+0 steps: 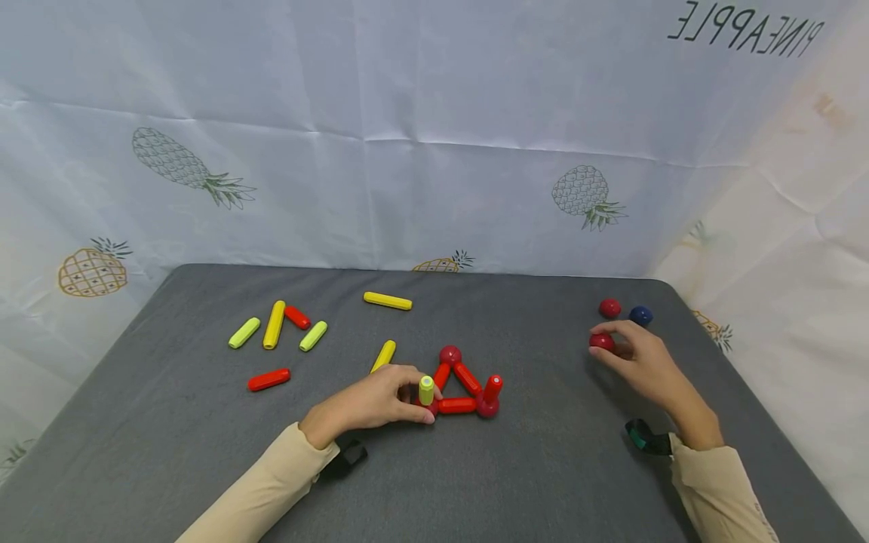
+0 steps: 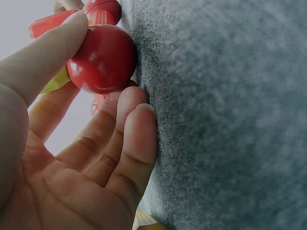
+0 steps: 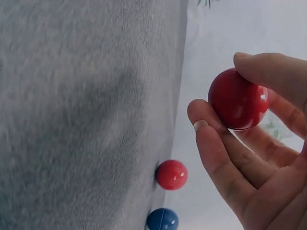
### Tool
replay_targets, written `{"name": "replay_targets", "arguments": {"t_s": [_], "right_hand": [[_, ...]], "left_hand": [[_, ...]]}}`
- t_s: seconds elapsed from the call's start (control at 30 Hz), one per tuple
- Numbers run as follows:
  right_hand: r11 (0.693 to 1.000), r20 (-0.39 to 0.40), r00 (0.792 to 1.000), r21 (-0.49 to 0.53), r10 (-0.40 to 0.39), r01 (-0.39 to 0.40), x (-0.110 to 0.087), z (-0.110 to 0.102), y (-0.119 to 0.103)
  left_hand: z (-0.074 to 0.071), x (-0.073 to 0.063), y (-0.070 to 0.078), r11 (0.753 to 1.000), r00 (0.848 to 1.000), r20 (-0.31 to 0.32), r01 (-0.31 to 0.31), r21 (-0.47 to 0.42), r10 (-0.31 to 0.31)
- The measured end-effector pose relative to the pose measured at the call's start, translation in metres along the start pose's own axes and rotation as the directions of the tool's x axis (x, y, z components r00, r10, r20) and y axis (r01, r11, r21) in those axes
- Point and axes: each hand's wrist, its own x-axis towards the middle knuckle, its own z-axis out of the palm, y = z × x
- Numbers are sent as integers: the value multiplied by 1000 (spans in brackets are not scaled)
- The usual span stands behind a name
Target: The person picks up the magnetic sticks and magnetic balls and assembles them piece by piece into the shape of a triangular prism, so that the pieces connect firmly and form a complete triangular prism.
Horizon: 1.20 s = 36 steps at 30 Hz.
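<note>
A triangle of red rods (image 1: 457, 406) joined by red balls lies in the middle of the table. From its right corner ball (image 1: 487, 406) a red rod (image 1: 493, 388) sticks up, and a light-green rod (image 1: 425, 391) rises at the left corner. My left hand (image 1: 380, 396) holds that left corner ball (image 2: 103, 60) between thumb and fingers, low against the cloth. On the right side, my right hand (image 1: 641, 366) pinches a loose red ball (image 3: 238, 99), raised off the table. Just beyond it rest another red ball (image 1: 609, 308) and a blue ball (image 1: 640, 315).
Several loose rods lie at the left: yellow (image 1: 274, 325), light-green (image 1: 244, 332) and red (image 1: 268, 379). One yellow rod (image 1: 388, 301) is near the back edge; another yellow rod (image 1: 384, 355) lies beside the left hand. A pineapple-print cloth (image 1: 407, 204) hangs behind the grey table (image 1: 543, 467).
</note>
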Motion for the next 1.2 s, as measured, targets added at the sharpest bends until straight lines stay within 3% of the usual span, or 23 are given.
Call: {"name": "replay_targets", "arguments": {"t_s": [0.43,0.8,1.2], "right_hand": [[994,-49,993,-14,-110,109,3,13,-27],[973,-98,968,1,-231,232,8,25,-54],[918,-112,913,25,-392,397,16,33,-81]], "left_hand": [[-1,0,0,1000,1000,1,-6,-3,6],[-2,-1,0,1000,1000,-1,-5,-1,5],[-1,0,0,1000,1000,7,-5,-1,5]]}}
